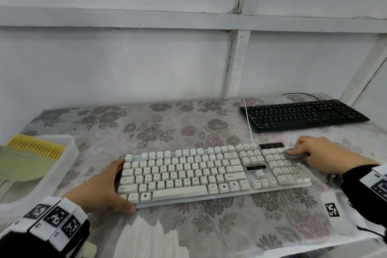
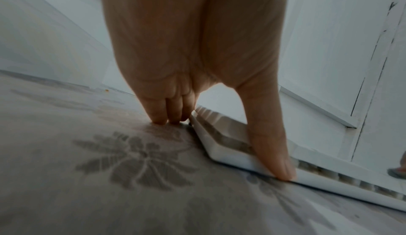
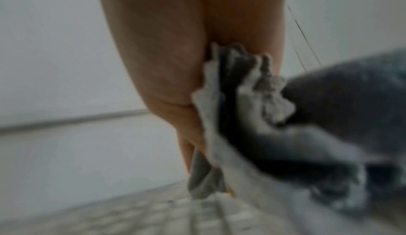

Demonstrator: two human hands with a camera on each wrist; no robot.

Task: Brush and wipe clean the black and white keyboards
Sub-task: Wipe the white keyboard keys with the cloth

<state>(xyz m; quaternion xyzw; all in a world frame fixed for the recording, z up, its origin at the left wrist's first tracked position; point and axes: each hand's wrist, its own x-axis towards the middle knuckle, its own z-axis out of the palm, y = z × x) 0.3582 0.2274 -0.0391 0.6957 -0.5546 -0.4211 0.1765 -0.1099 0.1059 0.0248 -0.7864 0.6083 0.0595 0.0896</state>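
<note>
White keyboard [image 1: 209, 176], cream keys yellowed; left hand [image 1: 100, 186] clasps its nine-o'clock end, right hand [image 1: 326, 156] presses bunched grey cloth [image 1: 293, 154] at two o'clock.

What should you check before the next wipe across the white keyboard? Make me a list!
1. Left hand steadies the white keyboard at its left end: ok.
2. Right hand holds the grey cloth: ok.
3. Cloth touches the number-pad keys: ok.
4. White cable is away from the wiping hand: ok.
5. Keys already clean: cannot tell.
6. Black keyboard wiped yet: cannot tell.
</note>
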